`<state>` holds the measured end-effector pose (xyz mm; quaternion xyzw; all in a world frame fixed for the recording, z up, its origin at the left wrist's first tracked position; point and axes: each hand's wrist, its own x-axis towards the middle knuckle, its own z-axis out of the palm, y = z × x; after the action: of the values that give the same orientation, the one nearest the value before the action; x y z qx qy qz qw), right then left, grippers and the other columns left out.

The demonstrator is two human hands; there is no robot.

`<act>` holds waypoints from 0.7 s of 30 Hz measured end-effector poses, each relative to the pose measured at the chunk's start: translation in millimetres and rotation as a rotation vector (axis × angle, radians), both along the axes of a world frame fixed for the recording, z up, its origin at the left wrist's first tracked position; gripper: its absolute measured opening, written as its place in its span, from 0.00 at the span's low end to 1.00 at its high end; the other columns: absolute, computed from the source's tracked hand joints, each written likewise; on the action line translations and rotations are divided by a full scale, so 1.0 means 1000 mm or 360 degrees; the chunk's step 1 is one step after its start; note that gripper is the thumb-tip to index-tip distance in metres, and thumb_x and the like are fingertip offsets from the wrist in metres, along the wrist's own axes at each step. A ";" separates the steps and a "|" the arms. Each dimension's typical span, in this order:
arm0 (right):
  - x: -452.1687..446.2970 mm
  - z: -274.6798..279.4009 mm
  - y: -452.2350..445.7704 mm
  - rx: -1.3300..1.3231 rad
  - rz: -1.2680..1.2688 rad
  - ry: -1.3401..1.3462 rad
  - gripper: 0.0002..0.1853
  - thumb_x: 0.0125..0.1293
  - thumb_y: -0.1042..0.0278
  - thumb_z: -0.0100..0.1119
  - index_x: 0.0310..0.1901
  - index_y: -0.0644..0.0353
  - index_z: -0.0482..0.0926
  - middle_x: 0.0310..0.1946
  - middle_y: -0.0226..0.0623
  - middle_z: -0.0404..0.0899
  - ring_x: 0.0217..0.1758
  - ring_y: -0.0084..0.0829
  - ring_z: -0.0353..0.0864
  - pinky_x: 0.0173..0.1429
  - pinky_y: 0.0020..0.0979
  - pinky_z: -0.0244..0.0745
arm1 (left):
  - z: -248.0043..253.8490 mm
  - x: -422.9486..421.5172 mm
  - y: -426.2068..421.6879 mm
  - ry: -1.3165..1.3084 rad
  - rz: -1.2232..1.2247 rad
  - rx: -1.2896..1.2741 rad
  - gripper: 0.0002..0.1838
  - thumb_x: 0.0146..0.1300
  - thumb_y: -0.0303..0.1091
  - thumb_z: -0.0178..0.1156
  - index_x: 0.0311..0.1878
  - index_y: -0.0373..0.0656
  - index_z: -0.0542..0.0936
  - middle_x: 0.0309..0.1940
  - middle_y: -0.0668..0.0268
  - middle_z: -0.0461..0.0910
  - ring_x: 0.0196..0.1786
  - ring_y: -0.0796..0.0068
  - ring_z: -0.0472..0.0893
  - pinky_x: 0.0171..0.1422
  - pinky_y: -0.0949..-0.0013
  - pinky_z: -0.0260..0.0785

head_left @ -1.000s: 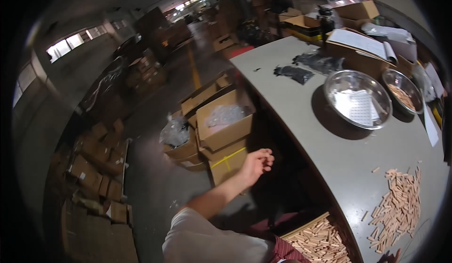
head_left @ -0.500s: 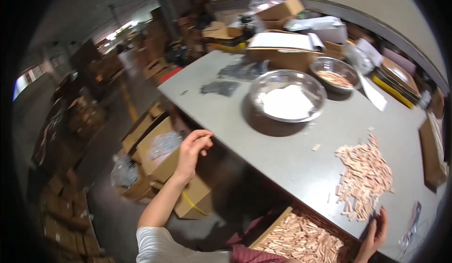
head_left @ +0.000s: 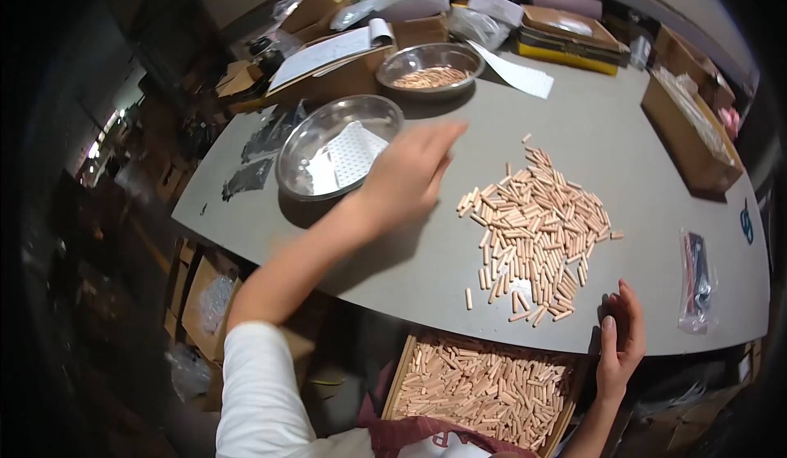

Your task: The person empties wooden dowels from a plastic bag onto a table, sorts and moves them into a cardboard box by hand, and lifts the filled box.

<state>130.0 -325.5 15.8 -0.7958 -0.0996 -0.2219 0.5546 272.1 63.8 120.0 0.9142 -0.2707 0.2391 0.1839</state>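
so i'm standing here looking at this counter (head_left: pixel 598 130) and the layout kinda makes sense. the wooden pegs (head_left: pixel 541 220) are in one loose heap right in front of the person, probably so both hands can get at them. below the near edge there's a shallow wooden tray (head_left: pixel 399 376) full of more pegs, tucked close to the body, which i guess keeps them handy and means strays off the edge could land in it.

left hand (head_left: pixel 410 171) is up over the counter between the heap and the big metal bowl (head_left: pixel 336 118), fingers stretched toward the heap. it's blurry, so can't tell if anything's pinched in there. right hand (head_left: pixel 625 351) is at the near edge just beside the heap, fingers apart and loosely curved, nothing visible in it, maybe parked there to steady the person.

big bowl has printed cards (head_left: pixel 354 153) in it, and its high sides likely stop them sliding about. smaller bowl (head_left: pixel 438 91) behind has some pegs too, kept apart from the heap. plastic packet (head_left: pixel 697 278) lies off to the right, out of the way imo.
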 end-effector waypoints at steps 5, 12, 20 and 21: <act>0.001 0.007 0.006 -0.0284 -0.0011 0.0009 0.22 0.78 0.80 0.54 0.71 0.69 0.75 0.72 0.48 0.77 0.69 0.38 0.82 0.75 0.37 0.74 | -0.065 -0.079 0.025 0.0274 0.0247 0.0285 0.32 0.75 0.32 0.57 0.79 0.32 0.65 0.78 0.41 0.67 0.79 0.38 0.67 0.83 0.46 0.59; 0.008 0.022 0.014 -0.0577 -0.0024 0.0005 0.27 0.69 0.86 0.54 0.70 0.70 0.74 0.69 0.57 0.78 0.73 0.55 0.78 0.77 0.45 0.71 | -0.065 -0.106 -0.005 0.0644 -0.0126 0.0340 0.43 0.78 0.46 0.58 0.81 0.24 0.55 0.82 0.33 0.55 0.85 0.34 0.54 0.89 0.43 0.45; 0.012 0.027 0.023 -0.0944 0.0224 0.0014 0.36 0.67 0.82 0.57 0.78 0.66 0.65 0.68 0.58 0.77 0.73 0.56 0.77 0.82 0.53 0.64 | -0.066 -0.119 -0.063 0.0565 -0.0455 0.0406 0.57 0.71 0.65 0.61 0.80 0.20 0.54 0.81 0.28 0.54 0.84 0.28 0.55 0.88 0.39 0.46; 0.011 0.028 0.022 -0.0910 0.0298 0.0026 0.36 0.67 0.81 0.57 0.78 0.66 0.65 0.68 0.57 0.78 0.72 0.55 0.78 0.82 0.53 0.64 | -0.065 -0.120 -0.066 0.0570 -0.0465 0.0392 0.57 0.71 0.65 0.61 0.80 0.20 0.54 0.81 0.28 0.54 0.84 0.28 0.55 0.88 0.39 0.46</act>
<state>141.3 -303.9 43.7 -0.9088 -0.2266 -0.1264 0.3268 152.3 -2.3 54.6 0.9087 -0.3899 0.0096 0.1486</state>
